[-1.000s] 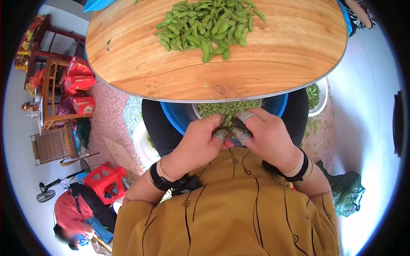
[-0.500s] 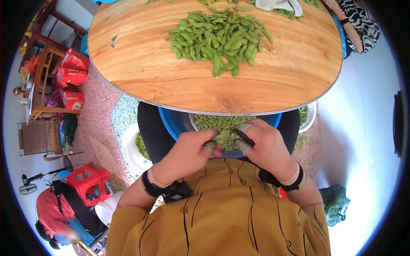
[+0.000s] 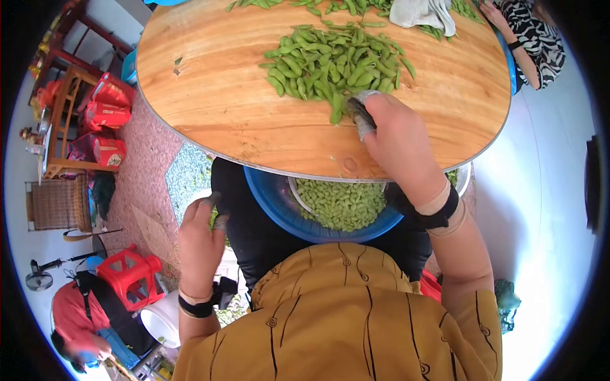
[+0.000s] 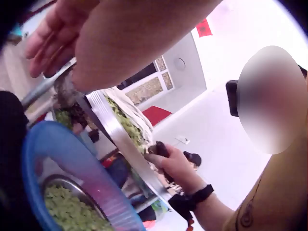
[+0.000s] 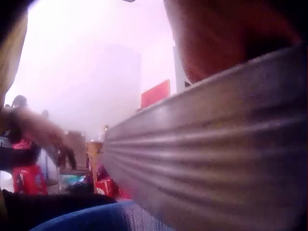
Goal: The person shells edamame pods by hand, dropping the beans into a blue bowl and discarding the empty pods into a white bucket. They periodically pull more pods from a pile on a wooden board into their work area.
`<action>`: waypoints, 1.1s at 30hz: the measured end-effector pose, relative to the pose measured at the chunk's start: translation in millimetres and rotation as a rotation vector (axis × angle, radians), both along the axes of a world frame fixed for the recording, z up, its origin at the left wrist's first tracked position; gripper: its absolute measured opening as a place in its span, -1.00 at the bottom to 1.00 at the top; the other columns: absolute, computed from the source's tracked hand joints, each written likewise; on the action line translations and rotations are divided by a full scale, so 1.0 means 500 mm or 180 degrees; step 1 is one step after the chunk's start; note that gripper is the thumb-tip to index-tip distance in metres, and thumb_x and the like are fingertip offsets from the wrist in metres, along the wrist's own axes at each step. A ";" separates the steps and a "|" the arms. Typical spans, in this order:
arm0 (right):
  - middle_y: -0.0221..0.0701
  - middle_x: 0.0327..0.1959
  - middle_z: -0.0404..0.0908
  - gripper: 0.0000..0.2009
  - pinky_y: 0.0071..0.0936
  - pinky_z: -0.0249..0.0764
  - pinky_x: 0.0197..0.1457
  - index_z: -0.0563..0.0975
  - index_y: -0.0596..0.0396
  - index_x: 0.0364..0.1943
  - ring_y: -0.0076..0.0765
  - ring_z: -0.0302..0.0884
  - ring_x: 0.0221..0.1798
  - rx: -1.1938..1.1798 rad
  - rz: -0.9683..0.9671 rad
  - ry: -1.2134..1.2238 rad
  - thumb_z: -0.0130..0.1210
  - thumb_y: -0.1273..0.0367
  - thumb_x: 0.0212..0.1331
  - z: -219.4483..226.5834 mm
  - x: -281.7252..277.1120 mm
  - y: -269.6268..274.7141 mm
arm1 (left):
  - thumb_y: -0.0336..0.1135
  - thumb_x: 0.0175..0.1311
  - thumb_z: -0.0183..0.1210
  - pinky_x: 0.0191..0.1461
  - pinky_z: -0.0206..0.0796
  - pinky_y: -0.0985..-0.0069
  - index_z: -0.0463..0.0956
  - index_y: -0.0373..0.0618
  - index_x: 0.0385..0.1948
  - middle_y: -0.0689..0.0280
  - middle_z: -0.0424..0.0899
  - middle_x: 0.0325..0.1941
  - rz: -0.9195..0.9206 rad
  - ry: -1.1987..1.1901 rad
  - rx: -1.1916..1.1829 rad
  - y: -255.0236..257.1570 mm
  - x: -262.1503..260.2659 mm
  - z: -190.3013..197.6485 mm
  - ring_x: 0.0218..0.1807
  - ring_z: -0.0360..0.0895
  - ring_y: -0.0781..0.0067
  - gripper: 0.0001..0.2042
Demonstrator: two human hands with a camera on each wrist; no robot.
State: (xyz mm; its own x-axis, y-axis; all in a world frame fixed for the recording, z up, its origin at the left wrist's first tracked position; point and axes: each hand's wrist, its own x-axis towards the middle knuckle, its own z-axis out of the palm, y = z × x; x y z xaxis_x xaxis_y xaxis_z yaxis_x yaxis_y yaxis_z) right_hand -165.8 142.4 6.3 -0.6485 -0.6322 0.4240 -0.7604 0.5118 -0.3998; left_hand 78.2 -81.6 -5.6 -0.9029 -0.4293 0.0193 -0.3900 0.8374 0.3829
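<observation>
Wooden table (image 3: 216,101): right hand (image 3: 397,143) touches pods (image 3: 333,60).

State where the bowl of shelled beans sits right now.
In the head view, the bowl of shelled beans sits on the person's lap, inside the blue basin, just below the wooden table's edge.

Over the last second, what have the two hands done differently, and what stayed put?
The hands have parted from over the blue basin. The right hand went forward onto the wooden table, its fingertips now at the near edge of the pod pile. The left hand dropped to the person's left side, beside the lap; the pod it held is gone from view. Pile and shelled beans stayed as they were.
</observation>
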 end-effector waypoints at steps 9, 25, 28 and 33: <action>-0.08 -0.36 0.60 -0.76 -0.24 0.50 -0.27 0.48 0.20 -0.17 0.14 0.56 -0.30 -0.0187 0.0376 -0.1402 0.17 0.46 0.05 0.056 0.095 0.084 | -0.53 -0.03 0.25 -0.13 0.44 0.31 0.43 -0.27 -0.04 0.06 0.55 -0.13 -0.1650 0.1303 0.0456 0.180 -0.200 0.033 -0.16 0.55 0.00 -0.58; -0.11 -0.35 0.58 -0.55 -0.35 0.51 -0.27 0.41 0.17 0.09 -0.03 0.64 -0.28 -0.0406 0.0622 -0.2772 0.08 0.53 0.01 0.032 0.130 0.131 | -0.72 0.01 -0.20 -0.23 0.33 0.66 0.49 -0.30 -0.16 0.36 0.56 -0.31 -0.1248 0.0424 0.3281 0.193 -0.214 0.007 -0.29 0.46 0.64 -0.63; -0.49 -0.49 0.58 -0.61 -0.70 0.39 -0.55 0.39 0.18 0.16 -0.71 0.42 -0.63 -0.0607 0.0608 -0.3155 -0.07 0.50 0.21 0.033 0.131 0.135 | -0.70 -0.05 -0.17 -0.23 0.34 0.59 0.49 -0.29 -0.18 0.24 0.58 -0.31 -0.1496 0.0585 0.2659 0.197 -0.216 0.003 -0.32 0.50 0.48 -0.62; -0.58 -0.51 0.50 -0.68 -0.74 0.28 -0.61 0.45 0.07 0.10 -0.74 0.31 -0.65 -0.0953 0.0550 -0.4309 -0.06 0.46 0.25 0.031 0.125 0.147 | -0.63 -0.08 0.01 -0.31 0.35 0.35 0.46 -0.24 -0.27 0.02 0.50 -0.39 -0.1919 0.0819 0.1404 0.194 -0.214 0.008 -0.39 0.43 -0.16 -0.74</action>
State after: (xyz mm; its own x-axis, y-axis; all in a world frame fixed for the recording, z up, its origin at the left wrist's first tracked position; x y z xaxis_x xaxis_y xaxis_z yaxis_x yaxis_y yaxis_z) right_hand -103.3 215.9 21.7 -0.5823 -0.7431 -0.3298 0.2556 0.2178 -0.9419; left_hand -28.9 15.5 -1.5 -0.9727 0.1161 0.2012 0.2289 0.6260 0.7455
